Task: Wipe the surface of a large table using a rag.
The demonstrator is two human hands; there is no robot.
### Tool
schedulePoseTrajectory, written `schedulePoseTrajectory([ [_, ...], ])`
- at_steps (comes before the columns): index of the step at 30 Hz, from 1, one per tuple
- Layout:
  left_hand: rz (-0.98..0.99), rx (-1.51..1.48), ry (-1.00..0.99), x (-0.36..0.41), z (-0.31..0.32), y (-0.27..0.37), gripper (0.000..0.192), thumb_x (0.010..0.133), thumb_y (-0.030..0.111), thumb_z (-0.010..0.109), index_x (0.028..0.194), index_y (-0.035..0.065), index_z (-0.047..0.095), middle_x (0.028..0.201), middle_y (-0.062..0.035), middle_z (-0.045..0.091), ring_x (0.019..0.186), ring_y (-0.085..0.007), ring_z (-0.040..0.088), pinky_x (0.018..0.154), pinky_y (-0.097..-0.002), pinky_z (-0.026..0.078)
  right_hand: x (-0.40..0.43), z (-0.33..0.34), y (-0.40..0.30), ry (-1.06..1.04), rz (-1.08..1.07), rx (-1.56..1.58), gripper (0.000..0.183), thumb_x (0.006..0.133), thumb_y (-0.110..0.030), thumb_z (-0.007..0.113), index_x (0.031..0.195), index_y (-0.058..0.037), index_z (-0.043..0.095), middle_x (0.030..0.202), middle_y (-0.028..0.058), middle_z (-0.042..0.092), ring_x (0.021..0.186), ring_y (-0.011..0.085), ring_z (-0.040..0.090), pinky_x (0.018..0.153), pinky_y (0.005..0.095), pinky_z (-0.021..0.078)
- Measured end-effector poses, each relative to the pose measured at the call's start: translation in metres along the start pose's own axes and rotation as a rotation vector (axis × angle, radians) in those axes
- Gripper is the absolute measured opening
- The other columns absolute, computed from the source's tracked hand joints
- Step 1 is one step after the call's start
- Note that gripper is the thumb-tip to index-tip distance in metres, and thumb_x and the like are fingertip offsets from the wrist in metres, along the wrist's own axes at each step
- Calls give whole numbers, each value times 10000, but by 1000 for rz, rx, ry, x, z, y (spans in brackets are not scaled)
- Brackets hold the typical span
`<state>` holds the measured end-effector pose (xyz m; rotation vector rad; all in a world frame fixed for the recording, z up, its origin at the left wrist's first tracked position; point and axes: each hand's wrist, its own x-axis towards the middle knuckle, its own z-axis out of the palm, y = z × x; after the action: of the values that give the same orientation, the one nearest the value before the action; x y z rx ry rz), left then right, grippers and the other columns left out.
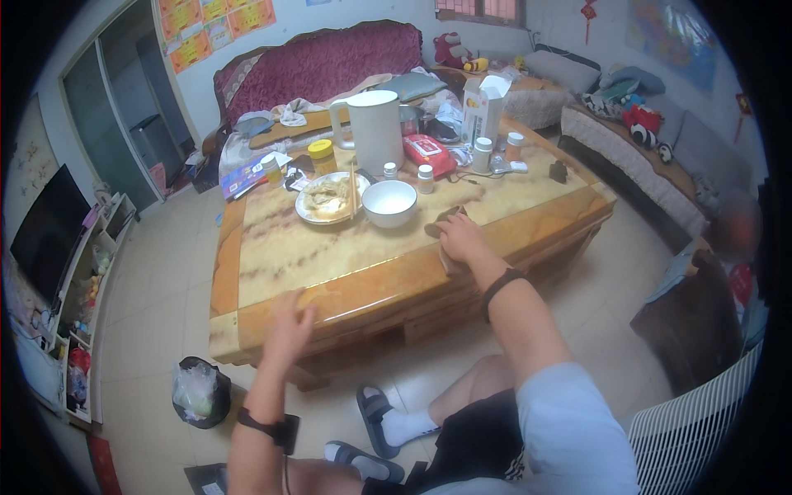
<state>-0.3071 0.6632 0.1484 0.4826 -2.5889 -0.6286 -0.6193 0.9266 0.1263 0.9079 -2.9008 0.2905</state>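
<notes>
My right hand [461,238] presses a brown cloth [447,224] onto the table top near its front edge, and part of the cloth shows below the fingers. My left hand [289,326] is over the front left edge of the wooden table [278,272] with its fingers apart and nothing in it; I cannot tell if it touches the edge. Beyond the cloth stands a white bowl [389,205]. Beside it, a plate [307,215] carries leftover food [328,197], with wooden chopsticks [354,195] lying across its right side.
Farther back are a white pitcher [375,130], a yellow-lidded jar [322,158], a red wipes pack [428,154], a white carton [481,114] and several small bottles. A lined trash bin [201,393] stands at the left, a white slatted fan [690,427] at the right. Another person [736,229] appears, blurred.
</notes>
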Motion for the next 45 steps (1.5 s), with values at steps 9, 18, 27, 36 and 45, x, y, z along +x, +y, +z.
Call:
schedulePoseTrajectory([
  [9,-120,429,116,26,-4,-88,464,939,302,563,1330,53,538,1410,-172,489,1331,-343,430,1105,-471,336,43,3,0,-57,12,-121,426,967,-250,453,1387,-217,512,1438,75,480,1359,273,401,1102,428,353],
  [18,-238,354,30,34,13,-80,543,935,330,517,1405,61,480,1516,-150,390,1417,-305,323,1179,-451,215,78,19,32,35,31,-92,429,971,-272,479,1392,-190,499,1457,96,466,1363,299,403,1112,431,358],
  [27,-259,338,66,34,16,-75,526,941,359,501,1383,74,516,1496,-150,420,1412,-285,337,1184,-434,211,62,0,5,-86,6,-172,465,966,-263,461,1423,-178,477,1502,115,421,1391,305,381,1125,435,351],
  [36,-256,346,41,36,18,-87,527,959,354,479,1407,77,495,1510,-142,404,1428,-277,316,1196,-435,191,0,-6,-48,-227,-149,-277,508,968,-221,429,1466,-120,417,1540,145,361,1419,310,344,1114,426,373],
  [45,-238,334,37,37,9,-71,524,955,338,492,1401,62,495,1512,-150,398,1421,-292,325,1193,-432,204,57,8,5,-32,-95,-240,453,976,-191,412,1425,-149,462,1517,144,398,1396,293,387,1092,414,401],
])
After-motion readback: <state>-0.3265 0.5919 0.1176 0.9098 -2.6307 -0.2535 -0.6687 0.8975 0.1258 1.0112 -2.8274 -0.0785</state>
